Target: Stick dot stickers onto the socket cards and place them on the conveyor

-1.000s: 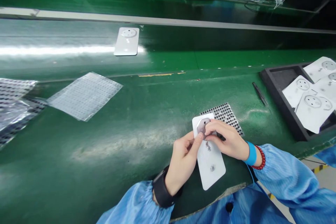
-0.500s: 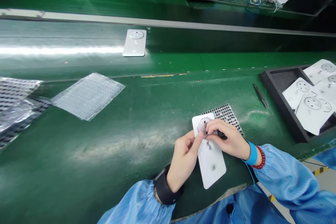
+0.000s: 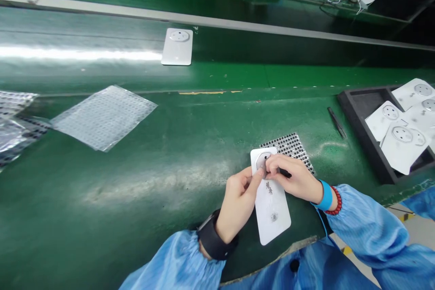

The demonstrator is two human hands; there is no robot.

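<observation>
A white socket plate (image 3: 272,206) lies on the green bench near the front edge. My left hand (image 3: 238,204) grips its left edge, thumb and fingers closed on it. My right hand (image 3: 292,176) is closed in a pinch over the round socket recess at the plate's top, with a thin dark tool showing under the fingers. Just behind the plate lies a sheet of small black dots (image 3: 292,147).
A second white plate (image 3: 177,46) rides the conveyor belt behind. A black tray (image 3: 360,118) at right holds several white plates. Black tweezers (image 3: 336,122) lie beside it. Clear dotted sheets (image 3: 103,117) and a pile of sheets (image 3: 13,129) lie at left.
The plate on the belt has moved to the right. My hands stay on the near plate with only slight finger movement.
</observation>
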